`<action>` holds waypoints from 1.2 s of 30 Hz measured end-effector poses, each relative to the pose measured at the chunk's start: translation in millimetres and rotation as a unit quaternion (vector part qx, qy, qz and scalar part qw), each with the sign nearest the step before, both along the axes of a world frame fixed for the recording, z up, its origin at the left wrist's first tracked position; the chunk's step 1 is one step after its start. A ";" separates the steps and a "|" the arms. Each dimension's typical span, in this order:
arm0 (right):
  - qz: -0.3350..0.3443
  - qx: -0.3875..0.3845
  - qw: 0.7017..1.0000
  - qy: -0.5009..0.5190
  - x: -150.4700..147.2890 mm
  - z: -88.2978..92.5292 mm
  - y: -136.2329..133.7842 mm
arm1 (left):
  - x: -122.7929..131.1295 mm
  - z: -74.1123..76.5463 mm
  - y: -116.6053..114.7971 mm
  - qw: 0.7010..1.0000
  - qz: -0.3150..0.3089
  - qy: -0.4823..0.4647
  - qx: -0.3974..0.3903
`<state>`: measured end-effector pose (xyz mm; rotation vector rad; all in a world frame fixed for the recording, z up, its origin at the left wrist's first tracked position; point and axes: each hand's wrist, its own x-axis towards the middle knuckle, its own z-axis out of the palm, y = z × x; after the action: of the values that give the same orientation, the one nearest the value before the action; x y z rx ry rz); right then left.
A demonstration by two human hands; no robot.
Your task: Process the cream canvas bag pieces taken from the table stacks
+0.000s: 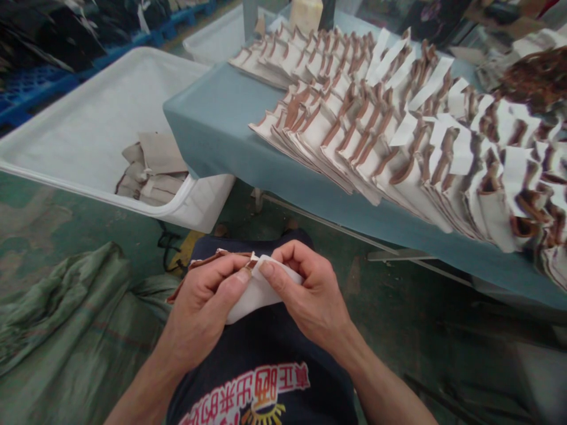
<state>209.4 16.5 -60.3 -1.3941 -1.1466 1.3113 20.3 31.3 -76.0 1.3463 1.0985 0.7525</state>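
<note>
Over my lap, my left hand point(206, 301) pinches a leather piece with a brown edge and a pale underside point(221, 255). My right hand point(305, 283) grips a white strip point(259, 295) between thumb and fingers, its upper end at the leather's edge near my left thumb. Both sets of fingers are closed and nearly meet. The lower part of the white strip hangs below my hands. Whether the strip is fixed to the leather cannot be made out.
A table with a blue-grey cover point(208, 118) bears rows of similar brown-and-white pieces point(354, 130), several with white strips. To the left stands a white bin point(101, 100) with folded pieces point(159, 159) inside. A green woven sack point(88, 319) lies on the floor beside me.
</note>
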 end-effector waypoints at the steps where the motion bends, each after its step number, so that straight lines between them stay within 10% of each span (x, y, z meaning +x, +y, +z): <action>1: 0.001 -0.002 1.000 -0.007 -0.9 -1.5 1.2 | -0.4 -0.5 0.2 1.000 0.000 0.002 0.001; 21: 0.052 -0.068 0.996 0.030 -9.8 -6.8 8.7 | -7.8 -7.6 0.9 0.997 0.041 -0.060 -0.041; 36: 0.268 -0.141 0.941 0.154 21.2 -19.4 28.7 | -3.3 18.8 0.5 0.989 -0.069 0.092 0.097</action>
<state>230.6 45.2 -79.8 -1.0410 -1.1946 2.0700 17.0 31.8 -57.2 1.6666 1.0835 0.6557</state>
